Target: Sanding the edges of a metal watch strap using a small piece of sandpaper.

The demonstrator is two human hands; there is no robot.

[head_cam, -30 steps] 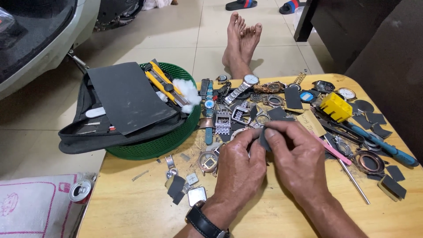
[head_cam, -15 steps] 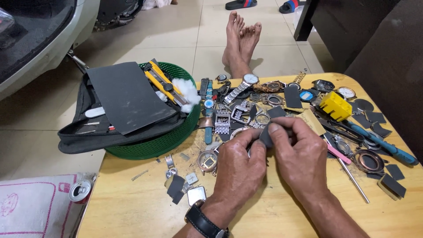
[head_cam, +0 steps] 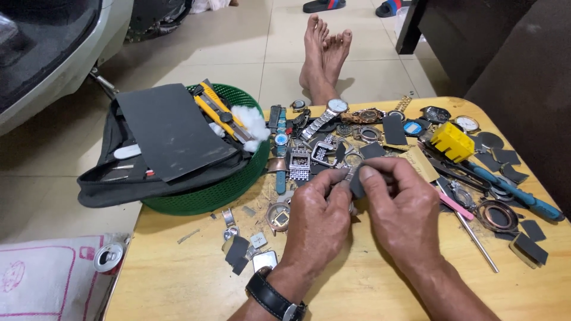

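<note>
Pinching together, left hand (head_cam: 318,217) and right hand (head_cam: 401,208) grip a small dark sandpaper strip (head_cam: 357,184), long axis upright.

A yellow wooden table (head_cam: 357,291) carries scattered watches (head_cam: 326,117), dark sandpaper scraps (head_cam: 238,251) and a green basket (head_cam: 229,187).

Landmark: your basket (head_cam: 196,199), at the counter's (head_cam: 369,291) far left edge. In it: folded bag (head_cam: 119,178), sheet (head_cam: 169,131) on top, utility knife (head_cam: 217,110) behind. Right of basket: watch parts (head_cam: 324,137), then your hands (head_cam: 357,208). Farthest right: pliers (head_cam: 511,190). Left of basket, nearer you: can (head_cam: 109,257).
</note>
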